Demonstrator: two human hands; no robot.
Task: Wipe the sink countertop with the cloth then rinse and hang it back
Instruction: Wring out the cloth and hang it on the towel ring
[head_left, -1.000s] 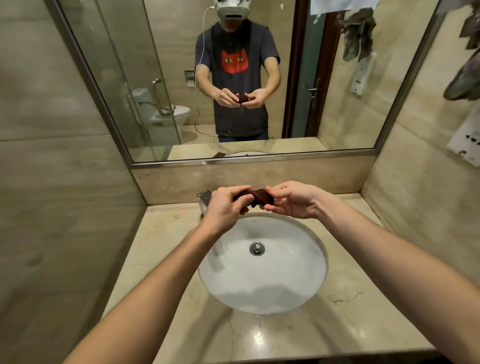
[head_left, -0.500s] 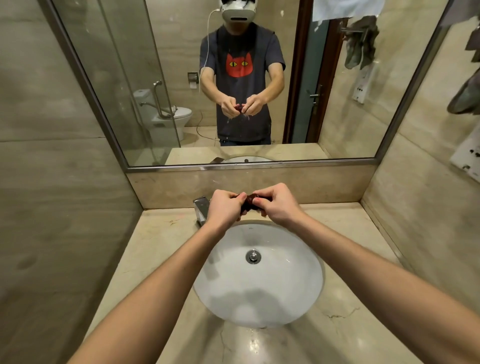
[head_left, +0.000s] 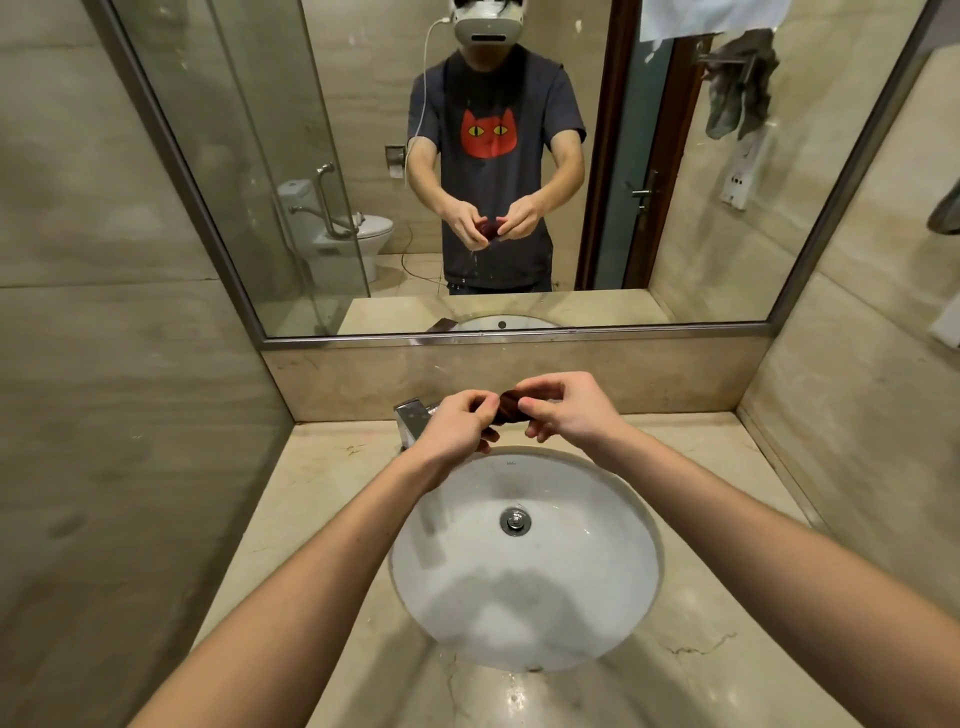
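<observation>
— Beige stone countertop (head_left: 322, 493), white basin, both hands up at its far edge. What's changed?

— Start with the grip. The left hand (head_left: 457, 423) is curled round one end of the dark red cloth (head_left: 511, 409). The right hand (head_left: 566, 410) pinches the other end between thumb and fingertips, its other fingers loosely bent. Half a second ago both fists were clamped hard on it, knuckles almost meeting. Now they've eased apart and the right one has slackened.

— So a squeeze just ended?

— I'd judge so. The cloth is a short twisted roll between them, mid-frame, above the back rim of the sink (head_left: 571, 597). In the mirror (head_left: 701, 249), upper centre, drops show under the reflected hands.

— Water running?

— None that I can see from the tap (head_left: 413, 415), just left of the left hand.

— What's left, then?

— Rinsing looks finished. Maybe one more wring, then hanging it. A grey rag (head_left: 737, 88) hangs in the reflection at upper right, so the hanging spot is probably over that way.
</observation>
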